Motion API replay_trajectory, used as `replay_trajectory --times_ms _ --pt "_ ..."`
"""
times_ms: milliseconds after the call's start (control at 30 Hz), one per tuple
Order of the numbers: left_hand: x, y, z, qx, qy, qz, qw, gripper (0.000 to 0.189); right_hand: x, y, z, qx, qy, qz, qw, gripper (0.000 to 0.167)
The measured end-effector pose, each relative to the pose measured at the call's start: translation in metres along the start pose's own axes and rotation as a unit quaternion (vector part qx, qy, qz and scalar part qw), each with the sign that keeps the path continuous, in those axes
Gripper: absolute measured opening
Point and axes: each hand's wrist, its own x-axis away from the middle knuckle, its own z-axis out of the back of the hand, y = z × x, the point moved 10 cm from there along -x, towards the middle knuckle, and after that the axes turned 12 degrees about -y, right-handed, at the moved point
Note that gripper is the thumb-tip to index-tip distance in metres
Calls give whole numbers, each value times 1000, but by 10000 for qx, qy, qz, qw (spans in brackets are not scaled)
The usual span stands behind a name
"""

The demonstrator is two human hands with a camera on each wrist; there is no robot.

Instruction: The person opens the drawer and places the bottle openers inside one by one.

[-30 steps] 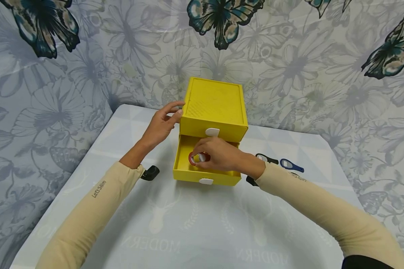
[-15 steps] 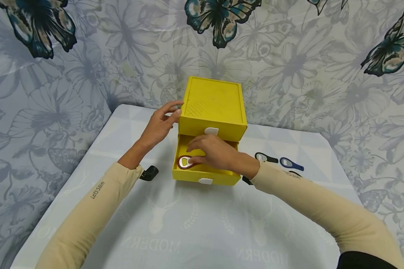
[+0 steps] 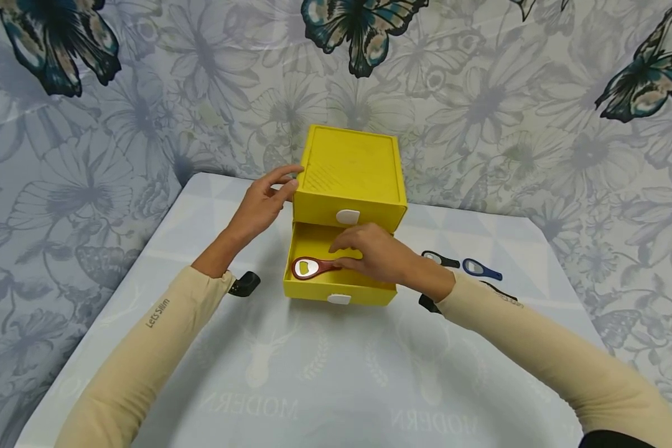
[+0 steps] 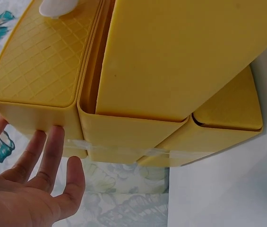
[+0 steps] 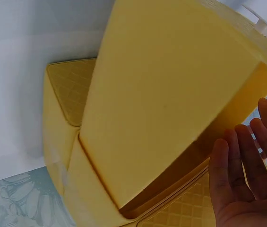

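Note:
A yellow drawer unit (image 3: 350,165) stands at the back of the table, with one drawer (image 3: 313,290) below the top one pulled out. In that drawer lies a red-rimmed bottle opener (image 3: 308,268), its metal head to the left. My right hand (image 3: 378,252) is over the drawer, fingers loosely bent, thumb at the end of the opener's handle. Fingers look extended in the right wrist view, beside the drawer's rim; the opener is hidden there. My left hand (image 3: 260,205) rests its fingertips against the unit's left side, as the left wrist view (image 4: 34,189) also shows.
Right of the unit lie a black bottle opener (image 3: 441,259), a blue one (image 3: 481,269) and another dark item (image 3: 498,290) partly behind the right sleeve. White knobs (image 3: 348,216) stick out from the drawer fronts. A patterned wall covering stands behind the table.
My right hand has let go of the bottle opener, which now lies flat in the drawer, and has drawn back to the right. The left hand stays on the unit.

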Motion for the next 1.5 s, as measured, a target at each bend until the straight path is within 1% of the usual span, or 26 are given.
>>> replay_trajectory --times_ms 300,533,700,967,1133,1267,1500 --pt "-2 0 -1 32 0 -51 10000 44 23 10 8 -173 172 -36 9997 23" --pt "0 -1 0 50 11 -64 10000 45 44 26 7 -319 217 -429 9983 25" --pt "1 -2 0 51 19 -42 10000 45 60 34 13 -414 485 -530 9966 26" --pt "1 -1 0 66 17 -33 10000 45 81 44 27 -326 843 -562 9943 25" --pt "2 1 -1 98 5 -89 9999 45 96 48 33 -284 1027 -750 9915 27" --pt "3 2 -1 85 13 -93 9999 45 108 57 33 -259 1142 -877 9892 26" --pt "3 3 -1 46 26 -86 9999 45 126 78 23 -259 1119 -1095 9873 25"
